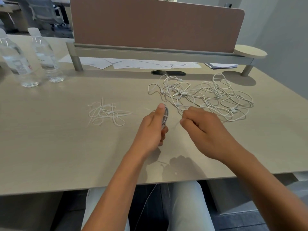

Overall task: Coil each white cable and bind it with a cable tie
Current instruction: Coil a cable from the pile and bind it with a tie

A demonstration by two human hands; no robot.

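Observation:
My left hand (pixel 154 128) grips a small coil of white cable (pixel 165 116) above the middle of the desk, thumb pressed along its top. A thin tail of that cable (pixel 146 200) hangs below the desk edge over my lap. My right hand (pixel 202 125) is just right of the coil, its fingers curled and pinching something thin and white; I cannot tell whether it is a cable tie or the cable. A tangled heap of white cables (pixel 205 95) lies behind my right hand. A loose pile of white cable ties (pixel 106 113) lies to the left of my left hand.
Two clear water bottles (pixel 31 57) stand at the far left of the desk (pixel 50 139). A brown divider panel (pixel 155 24) on a grey rail runs across the back, with papers (pixel 133 63) under it and a cable slot (pixel 168 73) in front.

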